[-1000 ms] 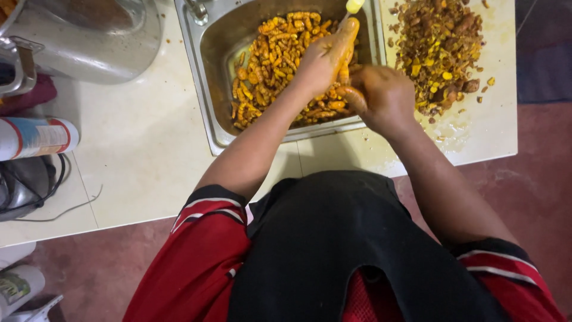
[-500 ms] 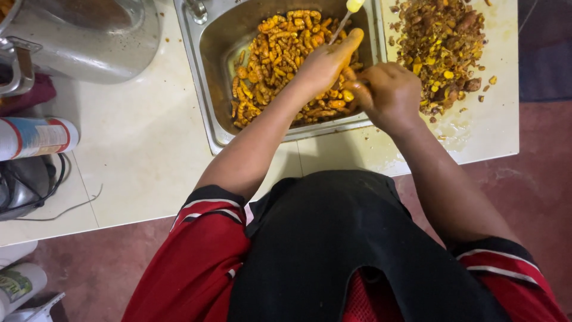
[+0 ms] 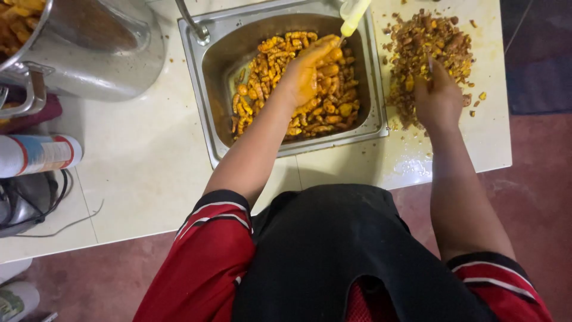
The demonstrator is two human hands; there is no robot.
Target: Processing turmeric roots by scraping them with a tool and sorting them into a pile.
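Note:
A steel sink set in the pale counter holds a heap of orange-yellow turmeric roots. My left hand, stained yellow, reaches into the heap with its fingers curled round a root. My right hand is to the right of the sink, over a pile of brown and yellow peelings on the counter. It is closed on a small thin tool whose dark tip pokes out above the fingers.
A large steel pot stands at the back left, by the tap. A yellow-handled utensil leans on the sink's far rim. A white can and dark cables lie at the left. The counter edge borders red floor.
My hands were together over the sink's right rim, working on one root. My right hand has moved right onto the peelings pile; my left hand has dropped back into the roots.

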